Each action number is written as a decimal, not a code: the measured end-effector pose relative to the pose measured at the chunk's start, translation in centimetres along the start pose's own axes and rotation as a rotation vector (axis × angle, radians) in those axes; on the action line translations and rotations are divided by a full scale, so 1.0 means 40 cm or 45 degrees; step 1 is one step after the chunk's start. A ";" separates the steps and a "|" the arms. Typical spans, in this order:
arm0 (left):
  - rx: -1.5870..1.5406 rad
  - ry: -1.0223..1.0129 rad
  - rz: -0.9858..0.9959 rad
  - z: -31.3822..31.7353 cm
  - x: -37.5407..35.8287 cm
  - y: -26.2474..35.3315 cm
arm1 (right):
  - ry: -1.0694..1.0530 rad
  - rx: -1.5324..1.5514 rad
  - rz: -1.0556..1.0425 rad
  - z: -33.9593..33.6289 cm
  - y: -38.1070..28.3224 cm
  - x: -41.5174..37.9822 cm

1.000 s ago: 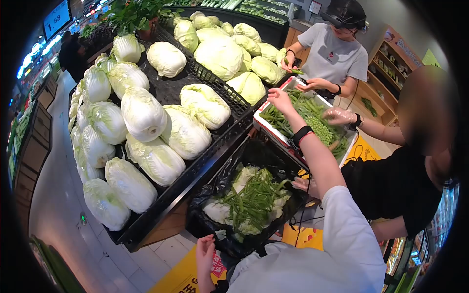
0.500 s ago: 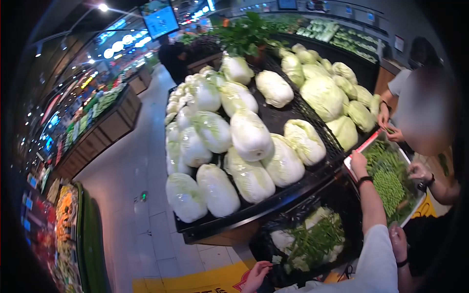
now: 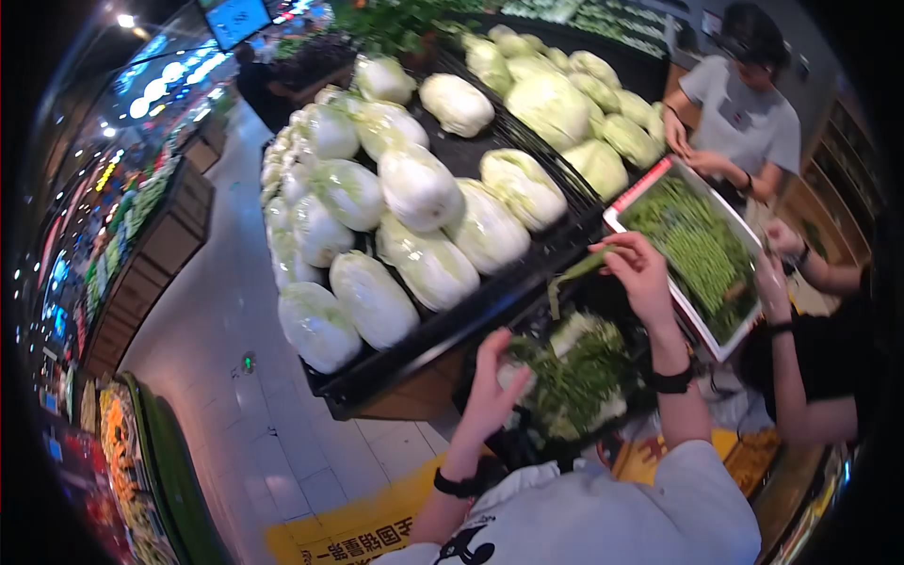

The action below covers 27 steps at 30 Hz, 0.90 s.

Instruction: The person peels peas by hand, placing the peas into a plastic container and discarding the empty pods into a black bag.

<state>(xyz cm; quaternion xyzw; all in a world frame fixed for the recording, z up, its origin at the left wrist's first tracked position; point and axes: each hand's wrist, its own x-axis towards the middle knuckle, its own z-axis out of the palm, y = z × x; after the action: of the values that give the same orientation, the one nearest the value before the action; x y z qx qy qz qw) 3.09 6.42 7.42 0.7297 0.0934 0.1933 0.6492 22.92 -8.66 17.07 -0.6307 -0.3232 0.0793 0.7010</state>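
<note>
Supermarket aisle, cabbages [image 3: 414, 188] on black rack. Your right hand [image 3: 640, 273] pinches green pod [image 3: 576, 271] above bag of trimmings [image 3: 574, 377]; light, bendy, snaps easily, so hold mid-length. Left hand [image 3: 490, 391] fingers spread, at bag's edge.

1 tray of beans [image 3: 633, 196], 1 black crate [image 3: 527, 450], 2 co-workers [image 3: 744, 122], approx. 14 napa cabbages [image 3: 418, 188]

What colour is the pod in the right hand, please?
The pod in the right hand is green, in the head view.
</note>
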 end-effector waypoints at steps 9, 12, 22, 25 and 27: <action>-0.075 -0.151 -0.138 0.046 -0.048 -0.001 | -0.134 0.253 0.314 0.116 0.086 -0.293; 0.031 -0.038 -0.094 0.050 -0.135 -0.027 | -0.018 0.230 0.582 0.128 0.106 -0.387; -0.134 -0.196 -0.320 0.005 -0.457 -0.149 | -0.654 0.229 1.395 0.101 0.175 -0.625; -0.193 -0.076 -0.321 -0.021 -0.529 -0.164 | -0.791 0.185 1.471 0.134 0.174 -0.659; -0.206 -0.040 -0.311 -0.058 -0.558 -0.150 | -0.972 0.025 1.152 0.171 0.170 -0.672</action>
<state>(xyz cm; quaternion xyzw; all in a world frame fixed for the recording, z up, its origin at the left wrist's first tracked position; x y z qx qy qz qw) -17.41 0.72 -1.89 0.6611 0.1553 0.1081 0.7261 0.22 -15.60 1.17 -0.6263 -0.2507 0.5946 0.4375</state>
